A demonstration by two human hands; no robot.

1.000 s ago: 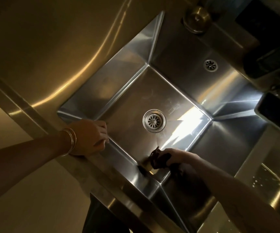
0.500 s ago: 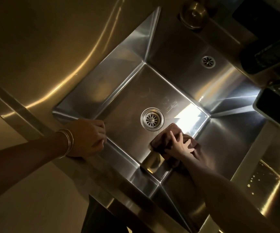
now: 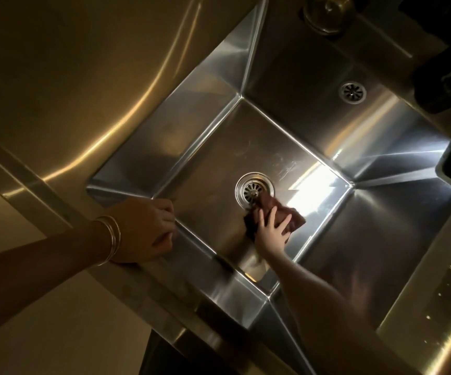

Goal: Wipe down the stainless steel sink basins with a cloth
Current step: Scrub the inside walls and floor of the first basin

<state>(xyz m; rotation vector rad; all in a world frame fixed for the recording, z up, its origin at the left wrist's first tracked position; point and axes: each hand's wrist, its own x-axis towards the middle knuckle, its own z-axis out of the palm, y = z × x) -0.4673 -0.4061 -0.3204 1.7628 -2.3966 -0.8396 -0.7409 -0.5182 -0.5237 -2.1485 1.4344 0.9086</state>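
A deep stainless steel sink basin (image 3: 213, 169) fills the middle of the view, with a round drain strainer (image 3: 254, 191) in its floor. A dark brown cloth (image 3: 289, 215) lies flat on the basin floor, touching the drain's lower right edge. My right hand (image 3: 271, 231) presses down on the cloth with fingers spread. My left hand (image 3: 144, 230), bangles on the wrist, grips the near left rim of the basin with fingers curled over the edge.
A small overflow drain (image 3: 352, 92) sits in the far basin wall. A round brass-coloured fitting (image 3: 327, 9) stands on the back ledge. Dark objects (image 3: 446, 85) sit at the right edge. A steel counter (image 3: 56, 90) lies to the left, a wet draining surface (image 3: 446, 315) to the right.
My right hand has slid the cloth from the near corner of the basin floor up to the drain and flattened it. My left hand has stayed on the rim.
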